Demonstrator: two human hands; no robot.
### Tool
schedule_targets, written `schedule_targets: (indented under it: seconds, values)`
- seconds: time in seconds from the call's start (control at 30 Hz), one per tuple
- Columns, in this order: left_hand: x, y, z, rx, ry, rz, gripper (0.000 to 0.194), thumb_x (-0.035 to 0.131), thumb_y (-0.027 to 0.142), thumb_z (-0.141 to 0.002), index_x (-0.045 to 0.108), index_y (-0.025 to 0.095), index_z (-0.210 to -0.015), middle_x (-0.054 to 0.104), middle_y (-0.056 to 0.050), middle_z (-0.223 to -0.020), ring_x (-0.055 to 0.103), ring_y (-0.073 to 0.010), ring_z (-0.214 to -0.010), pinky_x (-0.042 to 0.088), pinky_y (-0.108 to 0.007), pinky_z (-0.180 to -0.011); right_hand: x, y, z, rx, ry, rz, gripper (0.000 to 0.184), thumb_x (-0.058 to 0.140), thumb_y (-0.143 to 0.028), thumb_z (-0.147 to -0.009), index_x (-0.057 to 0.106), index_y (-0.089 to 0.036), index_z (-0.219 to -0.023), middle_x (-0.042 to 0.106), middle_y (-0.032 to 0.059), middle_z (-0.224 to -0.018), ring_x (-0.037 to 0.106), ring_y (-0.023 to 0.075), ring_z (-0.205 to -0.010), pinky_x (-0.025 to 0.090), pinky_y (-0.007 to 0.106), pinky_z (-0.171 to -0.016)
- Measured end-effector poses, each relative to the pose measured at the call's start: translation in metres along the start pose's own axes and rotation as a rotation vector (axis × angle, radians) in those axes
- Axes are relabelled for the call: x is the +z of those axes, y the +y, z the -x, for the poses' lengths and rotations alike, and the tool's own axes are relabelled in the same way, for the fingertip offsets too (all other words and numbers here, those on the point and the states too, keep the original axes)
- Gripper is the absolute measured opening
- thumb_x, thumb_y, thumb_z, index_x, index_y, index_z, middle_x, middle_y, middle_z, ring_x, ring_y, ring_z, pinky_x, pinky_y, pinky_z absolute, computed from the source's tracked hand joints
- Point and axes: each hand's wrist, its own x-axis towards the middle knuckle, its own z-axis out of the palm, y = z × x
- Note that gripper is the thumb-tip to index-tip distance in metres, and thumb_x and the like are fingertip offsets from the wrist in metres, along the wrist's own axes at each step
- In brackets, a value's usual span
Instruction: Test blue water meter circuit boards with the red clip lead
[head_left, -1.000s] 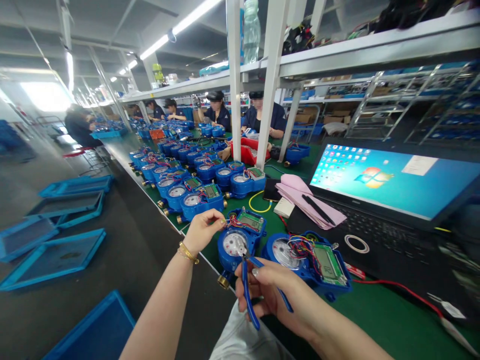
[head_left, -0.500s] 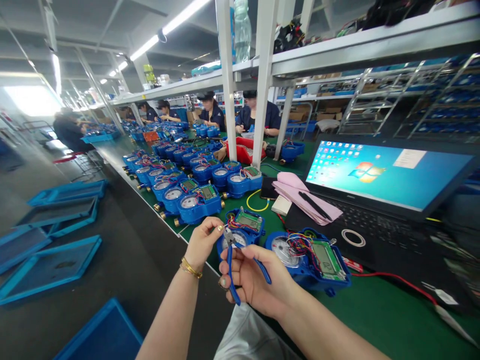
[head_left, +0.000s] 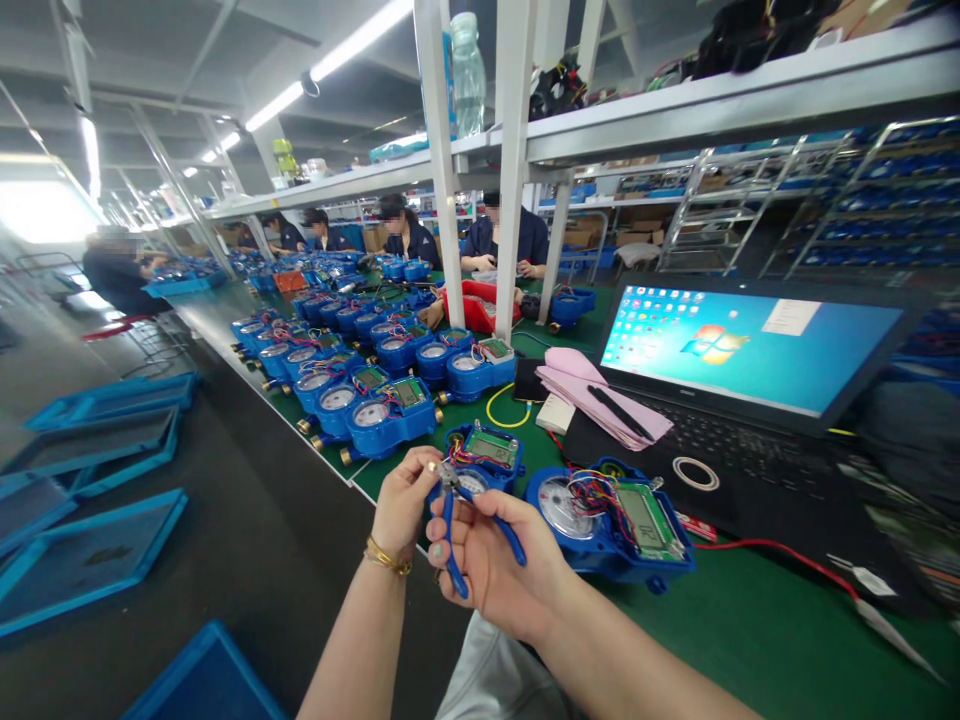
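My right hand (head_left: 499,560) is wrapped round blue-handled cutting pliers (head_left: 455,540), their handles spread apart. The jaws point away from me and meet the fingertips of my left hand (head_left: 405,495). Its thumb and forefinger are pinched together at the jaws; whatever is between them is too small to make out. Just behind the pliers lies a blue water meter (head_left: 495,450) with a display and coloured wires, partly covered by my hands. A second open meter (head_left: 607,520), with a round dial and loose wires, sits to the right of my right hand.
Rows of blue meters (head_left: 382,415) fill the bench to the left. An open laptop (head_left: 742,350) stands at right, with pink cloth (head_left: 600,395) and a pen on it. A red cable (head_left: 780,548) crosses the green mat (head_left: 720,640). Blue trays (head_left: 90,555) lie at left; co-workers sit beyond.
Both hands and the pliers have shifted slightly left in view. The plier jaws have come down and tilted a little left. The view itself has turned slightly.
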Motion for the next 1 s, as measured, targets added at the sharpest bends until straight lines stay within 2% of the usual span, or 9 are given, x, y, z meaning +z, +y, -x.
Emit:
schedule_targets:
  seconds: [0.3,0.63,0.8,1.0]
  values:
    - [0.000,-0.003,-0.003,-0.018,0.019,0.007,0.031,0.068,0.046,-0.063,0.061,0.016,-0.064,0.055,-0.005,-0.097,0.050,-0.0165,-0.083,0.040,-0.026,-0.075,0.003,0.001,-0.002,0.011,0.046,-0.084,0.030,0.045,-0.026,-0.071,0.057,-0.007,-0.090,0.061,0.0066,-0.071,0.057,0.0120,-0.058,0.047,0.022,-0.053]
    - [0.001,0.000,0.001,0.008,0.011,-0.016,0.031,0.066,0.046,-0.066,0.058,0.016,-0.064,0.055,-0.006,-0.096,0.050,-0.0160,-0.080,0.042,-0.026,-0.071,-0.001,0.001,-0.001,-0.009,-0.022,-0.045,0.026,0.057,-0.025,-0.068,0.060,-0.005,-0.084,0.057,0.0022,-0.062,0.052,0.0084,-0.049,0.042,0.017,-0.045]
    - [-0.003,0.001,-0.002,0.056,0.033,-0.046,0.037,0.064,0.052,-0.067,0.058,0.016,-0.066,0.058,-0.006,-0.093,0.054,-0.0172,-0.077,0.045,-0.028,-0.070,0.000,0.005,0.010,0.019,-0.178,0.158,0.032,0.059,-0.034,-0.069,0.062,-0.008,-0.088,0.059,0.0033,-0.066,0.054,0.0111,-0.050,0.045,0.020,-0.046]
    - [-0.010,0.020,-0.015,0.144,0.114,-0.161,0.042,0.057,0.059,-0.074,0.060,0.017,-0.081,0.062,-0.005,-0.089,0.058,-0.0183,-0.081,0.048,-0.031,-0.078,0.022,-0.006,0.047,-0.017,-0.323,0.489,0.039,0.054,-0.040,-0.076,0.062,-0.009,-0.098,0.064,0.0100,-0.070,0.060,0.0159,-0.057,0.045,0.025,-0.058]
